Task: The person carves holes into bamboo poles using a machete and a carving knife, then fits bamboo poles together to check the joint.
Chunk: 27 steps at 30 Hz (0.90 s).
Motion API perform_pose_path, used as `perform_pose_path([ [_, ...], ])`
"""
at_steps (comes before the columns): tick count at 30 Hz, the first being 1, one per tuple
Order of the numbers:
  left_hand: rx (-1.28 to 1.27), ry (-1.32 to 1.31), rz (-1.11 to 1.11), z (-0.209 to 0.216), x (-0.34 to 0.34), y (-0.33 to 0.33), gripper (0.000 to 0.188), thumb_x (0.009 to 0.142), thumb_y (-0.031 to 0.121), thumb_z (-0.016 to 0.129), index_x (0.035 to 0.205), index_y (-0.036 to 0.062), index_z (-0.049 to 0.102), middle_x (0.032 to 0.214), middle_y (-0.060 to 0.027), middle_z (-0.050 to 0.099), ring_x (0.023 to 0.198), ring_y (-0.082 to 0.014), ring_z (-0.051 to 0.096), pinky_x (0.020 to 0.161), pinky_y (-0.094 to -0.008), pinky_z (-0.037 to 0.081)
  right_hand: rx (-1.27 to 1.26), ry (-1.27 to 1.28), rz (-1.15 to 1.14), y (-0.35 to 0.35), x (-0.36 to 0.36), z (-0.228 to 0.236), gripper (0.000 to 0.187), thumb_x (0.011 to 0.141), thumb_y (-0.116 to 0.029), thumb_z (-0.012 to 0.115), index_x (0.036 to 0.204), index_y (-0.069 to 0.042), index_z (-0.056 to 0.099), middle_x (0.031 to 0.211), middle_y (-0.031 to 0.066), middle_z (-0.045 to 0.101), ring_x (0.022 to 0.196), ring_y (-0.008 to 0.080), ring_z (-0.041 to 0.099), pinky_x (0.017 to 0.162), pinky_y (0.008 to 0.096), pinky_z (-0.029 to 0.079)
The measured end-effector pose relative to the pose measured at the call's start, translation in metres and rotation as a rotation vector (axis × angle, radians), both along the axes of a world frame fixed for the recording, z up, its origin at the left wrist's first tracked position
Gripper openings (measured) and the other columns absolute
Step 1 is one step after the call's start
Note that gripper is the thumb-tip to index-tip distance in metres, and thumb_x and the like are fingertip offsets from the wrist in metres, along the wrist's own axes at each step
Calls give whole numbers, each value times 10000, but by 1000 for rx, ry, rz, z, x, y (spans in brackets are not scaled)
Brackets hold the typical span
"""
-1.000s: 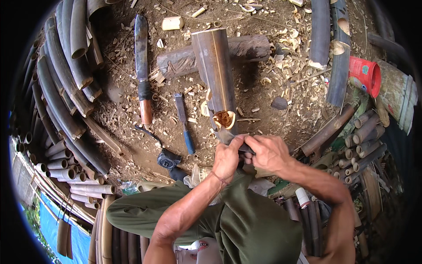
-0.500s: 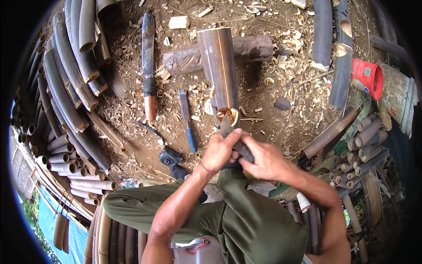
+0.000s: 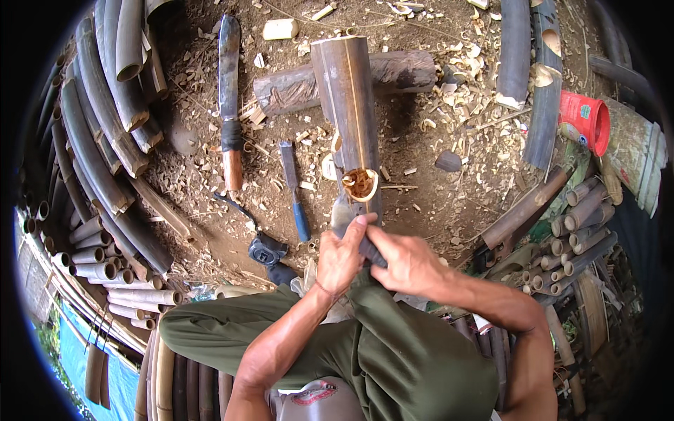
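Observation:
A thick brown bamboo section (image 3: 351, 105) points away from me, its far part lying across a short log (image 3: 288, 91). Near its close end is a carved opening (image 3: 359, 184) with pale edges and rough brown fibres inside. My left hand (image 3: 340, 254) is closed round a knife (image 3: 342, 212), its thumb pressing on top. The grey blade lies against the bamboo's left side, just below the opening. My right hand (image 3: 407, 263) grips the knife's dark handle end from the right.
To the left lie a big machete (image 3: 229, 91), a blue-handled chisel (image 3: 290, 179) and a black tool like a tape measure (image 3: 267, 249). Bamboo poles (image 3: 91, 147) crowd the left side. At right are a red tub (image 3: 586, 123) and stacked bamboo pieces (image 3: 576, 231). Shavings cover the dirt.
The knife blade has come out of the carved opening and shifted left and toward me, along the bamboo's side. Both hands moved slightly with it, still gripping.

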<state>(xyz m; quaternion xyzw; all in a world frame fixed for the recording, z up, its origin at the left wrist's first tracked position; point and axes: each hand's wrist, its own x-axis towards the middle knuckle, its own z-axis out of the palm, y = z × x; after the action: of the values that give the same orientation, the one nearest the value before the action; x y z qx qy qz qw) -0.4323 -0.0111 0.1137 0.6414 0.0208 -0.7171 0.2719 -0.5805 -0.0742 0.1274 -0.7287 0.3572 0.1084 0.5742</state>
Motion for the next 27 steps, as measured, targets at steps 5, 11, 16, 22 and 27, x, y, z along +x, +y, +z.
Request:
perform_pose_path([
  [5,-80,335,280,-5,-22,-13,459,1034,400,470,1308,52,589,718,20,547,567,-58,431,494,-213,340,-198,281,403,-59,0,40,362,821,-133,623,1119,39,510,800,180,660,654,359,688,561,439,560],
  [11,28,531,573,-27,-46,-7,454,1018,385,506,1274,21,597,699,-11,566,565,-92,476,508,-242,380,-68,149,476,-83,-3,16,287,805,-77,598,1037,84,548,723,195,665,676,335,688,575,413,551],
  [16,87,108,158,-13,-16,-13,400,998,334,520,1144,-3,681,591,24,508,477,-62,411,436,-229,328,224,302,153,-42,5,6,334,786,-104,611,1080,6,498,721,253,636,681,447,642,602,501,529],
  [22,-118,-226,-294,-43,12,2,386,972,291,542,921,-50,714,542,-43,538,455,-113,468,422,-297,353,204,106,-291,18,20,-18,460,780,-114,619,1190,-2,441,764,292,631,740,494,624,660,551,502],
  [27,-344,-462,-688,-35,28,-13,464,918,305,542,728,-109,627,658,-346,565,653,-464,628,581,-505,470,217,-1,-465,33,30,-22,547,794,-75,614,1290,21,405,789,303,630,765,493,631,657,529,495],
])
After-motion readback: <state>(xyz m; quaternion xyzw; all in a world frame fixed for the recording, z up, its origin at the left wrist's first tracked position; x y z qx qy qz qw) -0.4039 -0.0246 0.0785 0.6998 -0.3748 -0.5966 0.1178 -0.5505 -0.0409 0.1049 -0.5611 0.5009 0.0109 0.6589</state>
